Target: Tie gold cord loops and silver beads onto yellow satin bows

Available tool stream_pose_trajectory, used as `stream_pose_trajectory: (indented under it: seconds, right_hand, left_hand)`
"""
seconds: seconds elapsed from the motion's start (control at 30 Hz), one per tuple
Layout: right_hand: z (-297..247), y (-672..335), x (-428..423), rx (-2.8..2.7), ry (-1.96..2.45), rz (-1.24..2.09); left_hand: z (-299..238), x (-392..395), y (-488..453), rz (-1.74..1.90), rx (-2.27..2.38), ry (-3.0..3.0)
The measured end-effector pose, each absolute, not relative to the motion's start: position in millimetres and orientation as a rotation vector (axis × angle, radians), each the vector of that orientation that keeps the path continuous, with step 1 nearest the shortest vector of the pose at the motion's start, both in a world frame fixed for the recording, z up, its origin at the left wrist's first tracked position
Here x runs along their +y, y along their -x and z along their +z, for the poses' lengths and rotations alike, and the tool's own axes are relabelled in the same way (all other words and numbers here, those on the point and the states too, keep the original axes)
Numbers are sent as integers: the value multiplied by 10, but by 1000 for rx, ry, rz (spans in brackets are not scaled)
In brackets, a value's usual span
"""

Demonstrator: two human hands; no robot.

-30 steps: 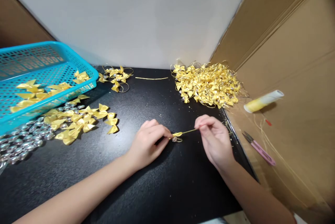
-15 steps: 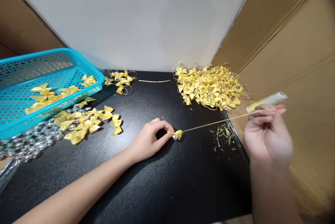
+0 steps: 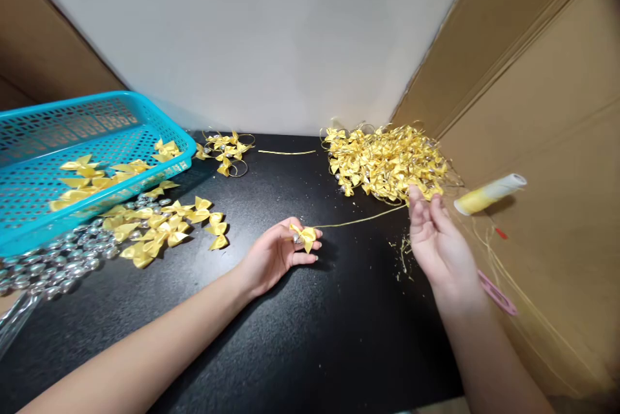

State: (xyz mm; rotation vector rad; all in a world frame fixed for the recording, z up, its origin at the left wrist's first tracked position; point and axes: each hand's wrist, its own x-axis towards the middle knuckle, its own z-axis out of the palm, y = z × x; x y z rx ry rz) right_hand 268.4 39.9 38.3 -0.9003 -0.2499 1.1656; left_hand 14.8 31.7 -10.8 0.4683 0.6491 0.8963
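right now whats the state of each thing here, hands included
left hand: pinching a yellow bow
yellow bow: held just above the table, gold thread trailing right
gold thread: slack, running toward the right hand
right hand: fingers open, grip on the thread unclear
blue basket: tilted, a few bows inside
finished pile: heaped at the back
loose bows: scattered flat
spool: lying on its side
scissors: lying partly hidden

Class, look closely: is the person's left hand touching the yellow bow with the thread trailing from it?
Touching. The head view shows the left hand pinching the yellow bow between its fingertips.
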Motion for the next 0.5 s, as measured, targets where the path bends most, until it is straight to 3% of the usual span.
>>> stream_pose_trajectory:
  seconds: [0.5]
  right_hand:
    - [70,-2867,601,-228,907,1122]
  left_hand:
    - [-155,260,-204,952,663,-636]
